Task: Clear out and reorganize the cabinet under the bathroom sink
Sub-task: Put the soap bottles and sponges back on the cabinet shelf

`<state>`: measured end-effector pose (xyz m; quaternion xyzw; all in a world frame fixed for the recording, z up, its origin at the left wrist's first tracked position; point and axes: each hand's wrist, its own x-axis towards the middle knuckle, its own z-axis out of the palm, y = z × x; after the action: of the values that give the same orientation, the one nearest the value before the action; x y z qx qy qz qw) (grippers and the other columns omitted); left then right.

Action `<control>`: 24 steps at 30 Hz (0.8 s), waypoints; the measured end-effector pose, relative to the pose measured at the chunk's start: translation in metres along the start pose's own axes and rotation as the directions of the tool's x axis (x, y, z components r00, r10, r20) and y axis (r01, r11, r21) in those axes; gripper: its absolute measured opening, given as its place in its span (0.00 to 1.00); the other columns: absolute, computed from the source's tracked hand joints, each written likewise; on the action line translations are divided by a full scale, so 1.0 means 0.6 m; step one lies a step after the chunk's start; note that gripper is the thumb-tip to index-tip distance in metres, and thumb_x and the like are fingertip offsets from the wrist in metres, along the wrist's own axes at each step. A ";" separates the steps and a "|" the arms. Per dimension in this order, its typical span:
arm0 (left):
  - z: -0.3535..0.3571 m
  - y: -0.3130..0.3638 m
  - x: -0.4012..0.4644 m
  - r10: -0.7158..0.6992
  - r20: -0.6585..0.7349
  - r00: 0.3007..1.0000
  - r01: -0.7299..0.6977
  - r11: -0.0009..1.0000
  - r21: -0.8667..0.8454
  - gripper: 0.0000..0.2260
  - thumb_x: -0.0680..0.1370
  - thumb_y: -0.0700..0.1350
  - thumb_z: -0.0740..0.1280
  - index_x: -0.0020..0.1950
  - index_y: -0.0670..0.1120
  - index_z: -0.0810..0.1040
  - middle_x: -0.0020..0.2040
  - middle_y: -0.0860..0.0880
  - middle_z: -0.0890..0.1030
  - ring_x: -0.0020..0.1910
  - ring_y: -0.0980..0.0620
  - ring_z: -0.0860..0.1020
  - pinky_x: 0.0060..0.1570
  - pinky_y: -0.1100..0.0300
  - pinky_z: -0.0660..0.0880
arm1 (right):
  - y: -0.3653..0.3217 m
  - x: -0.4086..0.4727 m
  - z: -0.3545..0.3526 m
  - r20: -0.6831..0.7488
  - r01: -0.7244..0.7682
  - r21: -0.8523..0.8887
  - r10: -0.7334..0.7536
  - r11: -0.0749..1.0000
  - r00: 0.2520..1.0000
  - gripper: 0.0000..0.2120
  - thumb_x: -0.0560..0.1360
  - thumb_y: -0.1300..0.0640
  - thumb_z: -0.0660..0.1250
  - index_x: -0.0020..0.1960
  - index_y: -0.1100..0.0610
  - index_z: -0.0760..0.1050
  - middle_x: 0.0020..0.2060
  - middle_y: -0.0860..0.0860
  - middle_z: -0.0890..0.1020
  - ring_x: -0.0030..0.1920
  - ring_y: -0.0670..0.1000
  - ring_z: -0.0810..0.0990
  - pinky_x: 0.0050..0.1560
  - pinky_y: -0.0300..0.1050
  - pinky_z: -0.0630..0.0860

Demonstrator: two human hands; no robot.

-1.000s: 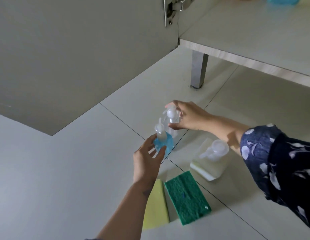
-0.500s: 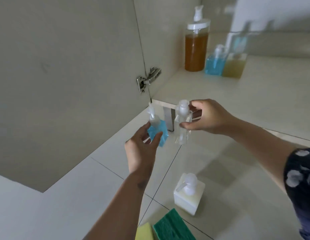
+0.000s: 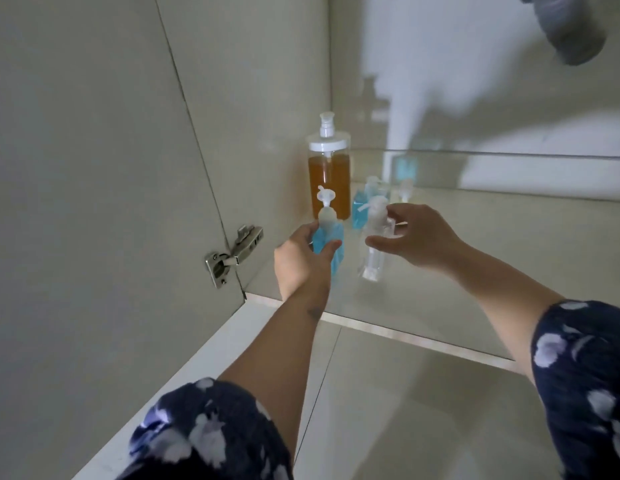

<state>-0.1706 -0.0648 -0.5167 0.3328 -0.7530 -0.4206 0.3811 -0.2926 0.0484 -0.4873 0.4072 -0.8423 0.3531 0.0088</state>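
Observation:
My left hand (image 3: 303, 259) grips a small pump bottle of blue liquid (image 3: 328, 237) over the front left of the cabinet floor (image 3: 474, 258). My right hand (image 3: 417, 237) holds a small clear pump bottle (image 3: 374, 251) by its neck, just to the right of the blue one. Both bottles are upright and hang a little above the cabinet floor. In the back left corner stands a tall pump bottle of amber liquid (image 3: 330, 174). Beside it sit another small blue bottle (image 3: 362, 202) and a small pump bottle (image 3: 405, 190) partly hidden behind my right hand.
The open cabinet door (image 3: 94, 168) stands at the left, with a metal hinge (image 3: 232, 254) on it. A grey drain pipe part (image 3: 571, 29) hangs at the top right. The cabinet's front edge (image 3: 422, 337) runs above the tiled floor (image 3: 405, 410).
Both hands lifted the two small bottles off the tiled floor and carried them forward into the cabinet. My view rose, so the sponges and the white square dispenser are out of sight.

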 end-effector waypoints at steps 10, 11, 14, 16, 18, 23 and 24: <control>0.195 0.046 0.046 -0.021 0.087 0.996 0.028 0.996 -0.086 0.22 0.72 0.49 0.74 0.65 0.48 0.77 0.59 0.51 0.80 0.57 0.53 0.78 0.58 0.61 0.74 | 0.125 0.075 -0.076 0.033 -0.126 0.126 0.123 0.984 0.992 0.15 0.68 0.60 0.76 0.53 0.57 0.79 0.45 0.49 0.81 0.48 0.52 0.80 0.55 0.50 0.77; 0.211 0.052 0.044 -0.026 0.101 0.995 0.036 0.995 -0.096 0.22 0.72 0.49 0.74 0.65 0.49 0.77 0.59 0.51 0.80 0.57 0.53 0.78 0.58 0.62 0.74 | 0.134 0.076 -0.087 0.044 -0.144 0.158 0.139 0.977 0.989 0.14 0.68 0.62 0.75 0.53 0.56 0.79 0.45 0.51 0.81 0.48 0.53 0.81 0.55 0.53 0.78; 0.253 0.065 0.038 -0.043 0.127 0.991 0.062 0.987 -0.150 0.21 0.72 0.47 0.74 0.64 0.48 0.77 0.59 0.51 0.80 0.58 0.54 0.78 0.58 0.63 0.73 | 0.158 0.075 -0.111 0.064 -0.201 0.255 0.191 0.946 0.980 0.15 0.70 0.67 0.73 0.53 0.54 0.77 0.46 0.54 0.80 0.44 0.54 0.81 0.52 0.55 0.80; 0.277 0.069 0.034 -0.033 0.141 0.989 0.055 0.986 -0.156 0.21 0.72 0.47 0.74 0.64 0.48 0.78 0.59 0.51 0.80 0.57 0.54 0.78 0.58 0.64 0.73 | 0.175 0.075 -0.119 0.060 -0.232 0.302 0.224 0.925 0.973 0.17 0.70 0.68 0.72 0.54 0.53 0.76 0.48 0.54 0.79 0.47 0.54 0.80 0.52 0.53 0.80; 0.296 0.068 0.028 -0.027 0.165 0.986 0.055 0.984 -0.170 0.19 0.72 0.44 0.74 0.63 0.46 0.78 0.57 0.51 0.81 0.55 0.55 0.79 0.57 0.65 0.73 | 0.191 0.073 -0.121 0.064 -0.262 0.344 0.256 0.902 0.964 0.18 0.71 0.69 0.71 0.57 0.54 0.76 0.49 0.54 0.78 0.49 0.54 0.80 0.52 0.51 0.80; 0.318 0.051 0.033 -0.004 0.147 0.989 0.031 0.983 -0.181 0.10 0.76 0.34 0.66 0.55 0.45 0.80 0.47 0.53 0.80 0.37 0.67 0.78 0.39 0.80 0.71 | 0.215 0.067 -0.112 0.057 -0.276 0.377 0.275 0.884 0.960 0.22 0.72 0.68 0.70 0.63 0.54 0.74 0.56 0.55 0.79 0.55 0.55 0.80 0.54 0.53 0.80; 0.317 0.049 0.036 0.008 0.145 0.989 0.017 0.985 -0.172 0.10 0.76 0.33 0.66 0.53 0.45 0.79 0.46 0.53 0.80 0.37 0.68 0.78 0.38 0.81 0.70 | 0.216 0.067 -0.111 0.057 -0.273 0.374 0.272 0.886 0.961 0.22 0.72 0.67 0.70 0.64 0.54 0.74 0.57 0.55 0.79 0.55 0.55 0.80 0.53 0.51 0.80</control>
<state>-0.3490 0.0024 -0.5519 0.2688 -0.7388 -0.5081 0.3517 -0.4271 0.1156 -0.5011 0.2796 -0.8071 0.5058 -0.1206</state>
